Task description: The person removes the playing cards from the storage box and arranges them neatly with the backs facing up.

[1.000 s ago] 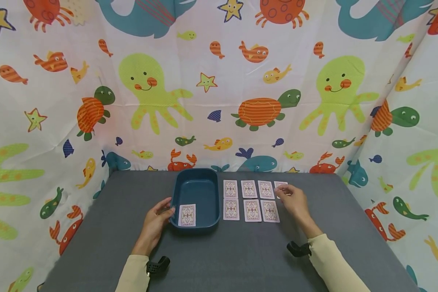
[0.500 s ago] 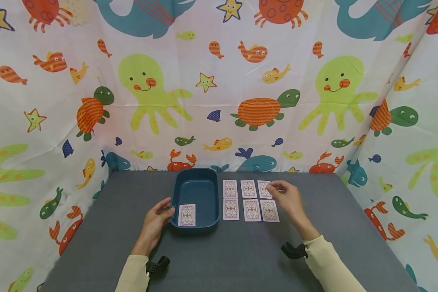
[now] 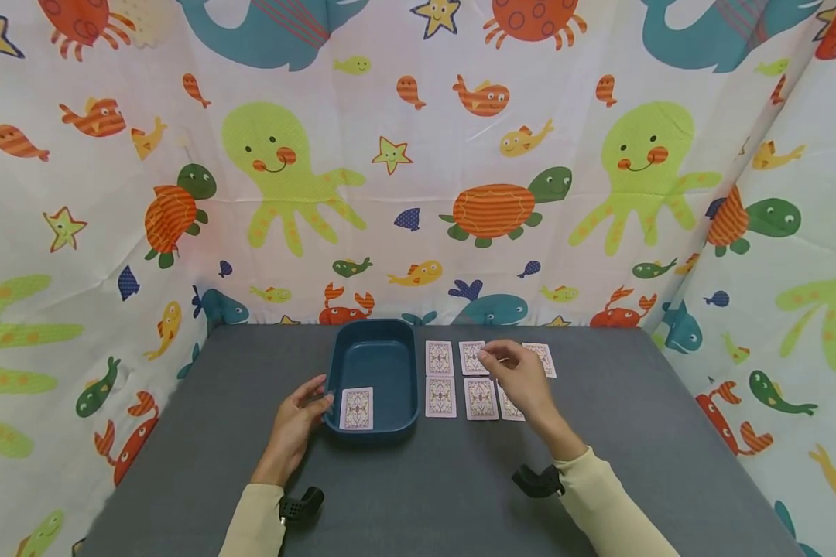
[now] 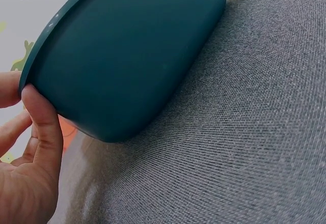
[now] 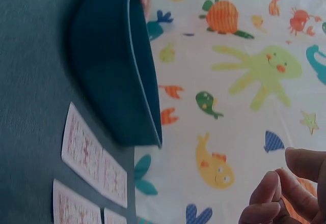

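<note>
teal round-cornered tray point(image 3: 379, 367) in left hand point(image 3: 296, 425), ornate rectangular cards point(image 3: 440, 397) just beside

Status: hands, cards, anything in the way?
Left hand grips dark-teal, rounded-rectangular, plastic-looking bin. Patterned, white-bordered rectangular card inside. Right hand over similar cards outside, nothing visibly held. That hand partly hides some.

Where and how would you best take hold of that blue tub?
I'd pinch the blue tub by its rim, coming from the left, where the left hand holds it. It stands upright, so its raised wall offers an edge to pinch, and cards lie close by its right side.
</note>
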The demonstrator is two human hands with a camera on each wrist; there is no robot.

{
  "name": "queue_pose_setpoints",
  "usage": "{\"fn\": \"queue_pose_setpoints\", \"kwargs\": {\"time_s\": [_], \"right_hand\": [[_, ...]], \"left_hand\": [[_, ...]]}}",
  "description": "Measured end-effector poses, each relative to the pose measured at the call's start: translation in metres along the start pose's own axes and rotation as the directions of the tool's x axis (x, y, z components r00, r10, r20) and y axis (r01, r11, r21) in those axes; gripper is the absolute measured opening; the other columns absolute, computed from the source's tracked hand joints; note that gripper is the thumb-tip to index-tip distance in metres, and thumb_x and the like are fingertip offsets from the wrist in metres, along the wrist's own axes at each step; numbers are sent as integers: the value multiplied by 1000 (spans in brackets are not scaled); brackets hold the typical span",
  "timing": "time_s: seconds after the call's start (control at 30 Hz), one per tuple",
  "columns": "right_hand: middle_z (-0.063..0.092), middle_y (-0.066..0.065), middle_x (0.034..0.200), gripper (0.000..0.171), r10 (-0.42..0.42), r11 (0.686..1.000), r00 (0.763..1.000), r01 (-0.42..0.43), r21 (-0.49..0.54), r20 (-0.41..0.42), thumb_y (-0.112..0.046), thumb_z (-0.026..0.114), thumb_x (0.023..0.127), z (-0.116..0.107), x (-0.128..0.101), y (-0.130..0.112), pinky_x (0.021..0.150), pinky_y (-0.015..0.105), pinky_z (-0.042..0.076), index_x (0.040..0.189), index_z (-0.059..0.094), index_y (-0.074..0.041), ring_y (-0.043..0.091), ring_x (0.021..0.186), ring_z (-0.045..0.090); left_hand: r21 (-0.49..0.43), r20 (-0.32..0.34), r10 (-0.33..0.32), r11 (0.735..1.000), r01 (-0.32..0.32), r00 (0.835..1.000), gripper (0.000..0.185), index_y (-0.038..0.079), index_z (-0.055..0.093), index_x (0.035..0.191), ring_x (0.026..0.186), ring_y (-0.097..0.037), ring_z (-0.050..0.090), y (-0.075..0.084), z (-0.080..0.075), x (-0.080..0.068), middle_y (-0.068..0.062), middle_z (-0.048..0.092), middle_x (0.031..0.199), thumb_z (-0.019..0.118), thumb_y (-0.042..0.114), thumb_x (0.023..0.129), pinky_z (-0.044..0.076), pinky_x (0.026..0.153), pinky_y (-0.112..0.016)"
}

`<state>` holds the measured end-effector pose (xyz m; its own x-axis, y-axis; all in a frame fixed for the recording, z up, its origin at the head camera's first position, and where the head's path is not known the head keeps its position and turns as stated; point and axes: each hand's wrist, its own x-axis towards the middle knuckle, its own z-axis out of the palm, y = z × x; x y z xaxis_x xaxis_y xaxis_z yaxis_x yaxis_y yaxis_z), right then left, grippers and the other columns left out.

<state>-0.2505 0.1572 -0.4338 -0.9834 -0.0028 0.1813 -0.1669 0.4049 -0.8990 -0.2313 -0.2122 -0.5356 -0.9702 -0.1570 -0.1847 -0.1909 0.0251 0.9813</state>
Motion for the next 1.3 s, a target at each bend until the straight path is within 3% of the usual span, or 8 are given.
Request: {"fn": "queue_pose_setpoints", "kwargs": {"time_s": [0.23, 0.47, 0.63, 0.9, 1.1, 1.3], "right_hand": [[66, 9, 92, 20, -31, 998, 998, 28, 62, 51, -25, 69, 92, 20, -3, -9, 62, 26, 48, 106, 71, -12, 22, 75, 63], [67, 13, 98, 20, -65, 995, 992, 56, 85, 105, -18, 68, 92, 39, -9, -28, 68, 24, 46, 108, 70, -6, 24, 83, 60], [66, 10, 96, 20, -112, 988, 984, 96, 117, 139, -19, 69, 92, 56, -9, -22, 70, 23, 48, 108, 71, -8, 18, 82, 59], [66, 11, 97, 20, -143, 980, 971, 111, 167, 193, -22, 70, 91, 79, -12, -25, 67, 23, 48, 107, 71, -10, 23, 84, 65], [67, 10, 100, 19, -142, 976, 962, 96, 195, 233, -19, 71, 91, 95, -13, -26, 68, 27, 55, 108, 69, -11, 17, 81, 66], [68, 9, 105, 21, -143, 973, 950, 84, 213, 277, -22, 71, 90, 112, -7, -24, 75, 45, 57, 109, 69, -12, 14, 80, 67]], "left_hand": [[-2, 2, 0, 1000, 0, 1000, 48, 19, 51, 142, 111, -19, 52, 1, 0, 2, -9, 48, 137, 63, 18, 95, 43, 90, -31], [-7, 7, -4, 1000, 4, 1000, 49, 19, 50, 142, 113, -20, 52, 2, 0, 1, -8, 48, 138, 63, 18, 95, 43, 90, -31], [-19, 10, -12, 1000, 12, 1000, 48, 19, 51, 141, 115, -22, 51, 3, 1, 2, -7, 48, 138, 63, 18, 95, 44, 90, -31], [-4, 9, -9, 1000, 9, 1000, 48, 20, 50, 142, 114, -21, 52, 2, 0, -1, -8, 48, 139, 62, 18, 96, 44, 90, -31], [1, 7, -4, 1000, 4, 1000, 48, 20, 50, 142, 116, -21, 52, 0, 0, -2, -8, 48, 139, 63, 20, 95, 43, 92, -32], [-1, 4, -6, 1000, 6, 1000, 48, 20, 51, 141, 116, -22, 51, 1, 1, -1, -8, 48, 138, 63, 20, 95, 43, 92, -33]]}}
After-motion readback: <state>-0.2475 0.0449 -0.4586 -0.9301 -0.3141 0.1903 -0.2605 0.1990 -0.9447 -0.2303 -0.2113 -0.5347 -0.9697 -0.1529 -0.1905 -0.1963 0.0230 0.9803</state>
